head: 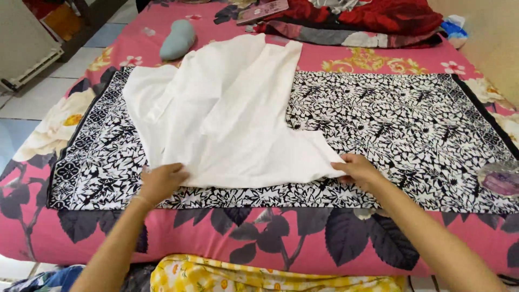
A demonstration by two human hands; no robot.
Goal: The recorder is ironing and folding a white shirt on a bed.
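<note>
A white garment (227, 108) lies spread on a black-and-white patterned cloth (411, 119) that covers a pink floral bed. My left hand (161, 181) rests on the garment's near left edge, fingers curled over the fabric. My right hand (358, 168) pinches the garment's near right corner. Both arms reach in from the bottom of the head view.
A grey-blue oval object (177, 39) lies at the far left of the bed (346, 59). Red and grey bedding (367, 21) is piled at the back. A clear plastic item (500, 178) sits at the right. Yellow floral fabric (259, 276) lies below the bed edge; tiled floor (32, 97) at left.
</note>
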